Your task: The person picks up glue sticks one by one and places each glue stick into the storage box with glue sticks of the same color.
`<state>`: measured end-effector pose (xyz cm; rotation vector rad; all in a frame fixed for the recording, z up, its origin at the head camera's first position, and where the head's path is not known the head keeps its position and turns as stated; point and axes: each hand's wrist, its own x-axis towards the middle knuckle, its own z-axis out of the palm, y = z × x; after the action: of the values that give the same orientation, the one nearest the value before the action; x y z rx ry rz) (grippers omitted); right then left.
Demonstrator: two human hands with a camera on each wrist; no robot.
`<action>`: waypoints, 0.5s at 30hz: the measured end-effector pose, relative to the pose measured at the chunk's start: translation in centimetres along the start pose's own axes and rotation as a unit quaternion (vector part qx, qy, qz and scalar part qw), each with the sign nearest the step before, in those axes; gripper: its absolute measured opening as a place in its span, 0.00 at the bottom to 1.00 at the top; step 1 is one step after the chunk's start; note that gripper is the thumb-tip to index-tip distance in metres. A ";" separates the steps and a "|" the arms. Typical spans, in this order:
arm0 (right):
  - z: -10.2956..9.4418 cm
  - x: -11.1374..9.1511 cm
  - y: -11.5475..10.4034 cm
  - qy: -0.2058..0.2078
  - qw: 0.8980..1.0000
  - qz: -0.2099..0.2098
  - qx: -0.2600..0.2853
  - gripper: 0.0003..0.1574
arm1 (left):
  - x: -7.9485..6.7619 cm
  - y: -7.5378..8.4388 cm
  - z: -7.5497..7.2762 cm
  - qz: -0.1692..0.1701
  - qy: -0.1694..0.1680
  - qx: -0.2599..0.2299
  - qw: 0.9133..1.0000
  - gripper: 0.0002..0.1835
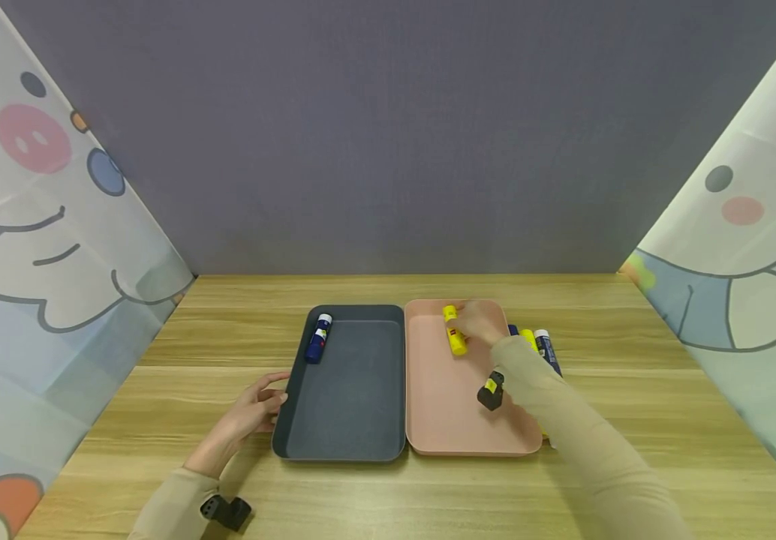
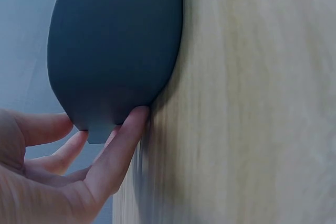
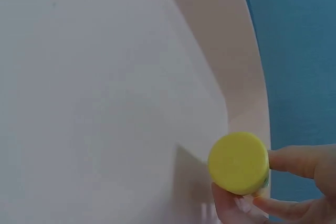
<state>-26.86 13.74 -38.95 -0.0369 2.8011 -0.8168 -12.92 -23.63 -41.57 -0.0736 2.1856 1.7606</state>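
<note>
My right hand (image 1: 484, 322) pinches a yellow glue stick (image 1: 456, 341) between thumb and fingers, over the far part of the pink tray (image 1: 449, 420). In the right wrist view the round yellow end of the glue stick faces the camera, beside the tray wall. The fingers of my left hand (image 1: 253, 411) touch the outer left side of the dark grey tray (image 1: 347, 405), and the left wrist view shows the fingertips against its wall and rim. A blue glue stick (image 1: 317, 341) with a white cap lies in the dark tray's far left corner.
Right of the pink tray, partly hidden by my right forearm, are another yellow glue stick (image 1: 528, 337) and a dark blue one (image 1: 546, 349) with a white cap. Both trays stand side by side on a wooden table (image 1: 638, 390). A grey panel (image 1: 395, 150) rises behind.
</note>
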 end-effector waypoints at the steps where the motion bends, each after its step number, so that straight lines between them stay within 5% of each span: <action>1: 0.2 0.1 -0.1 -0.003 1.000 -0.002 0.021 0.30 | 0.0 0.0 0.0 -0.001 0.000 0.000 1.000 0.26; 6: 1.3 0.5 -0.1 -0.007 0.993 -0.026 0.118 0.20 | 0.0 0.0 0.0 0.000 0.001 0.000 1.000 0.26; 10: 1.8 0.7 -0.4 0.000 0.991 -0.039 0.130 0.06 | -0.1 0.0 0.0 -0.002 0.003 0.000 1.000 0.26; 15: 2.4 0.9 -0.6 0.013 0.990 -0.049 0.131 0.06 | -0.1 0.0 0.0 -0.002 0.003 -0.002 1.000 0.26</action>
<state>-27.26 11.91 -40.79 -0.1227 2.7083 -1.2111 -12.85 -23.67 -41.54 -0.0842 2.1848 1.7643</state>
